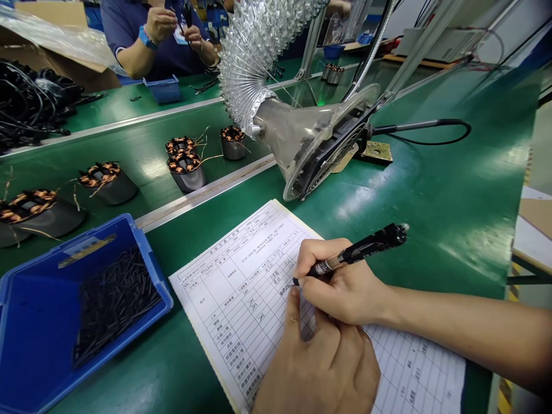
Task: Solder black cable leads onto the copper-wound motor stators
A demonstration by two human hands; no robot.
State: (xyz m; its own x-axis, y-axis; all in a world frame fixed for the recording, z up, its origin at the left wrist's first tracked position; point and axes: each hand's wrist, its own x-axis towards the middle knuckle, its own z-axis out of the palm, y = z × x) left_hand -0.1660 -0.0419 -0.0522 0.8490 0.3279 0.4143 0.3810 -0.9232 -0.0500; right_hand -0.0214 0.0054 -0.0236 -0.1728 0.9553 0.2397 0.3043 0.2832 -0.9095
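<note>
My right hand [351, 290] is closed around a black pen [373, 244], whose tip meets a printed form [207, 299] on the green bench. The form is a ruled table with handwritten entries in several rows. Just below the pen tip, my left hand [321, 368] rests on the sheet with its index finger stretched out, holding no object. Part of the form is hidden beneath both hands. To the left stands a blue bin [144, 261] with many short black tube-like pieces [116, 305] in it.
Several copper-wound motor stators [187, 172] stand along the recessed strip behind a metal rail [207, 192]. A foil duct [254, 52] with a clear hood [302, 138] hangs over the bench, near a soldering iron [414, 125] and sponge [377, 152]. Across the bench, a co-worker [150, 40] handles black parts.
</note>
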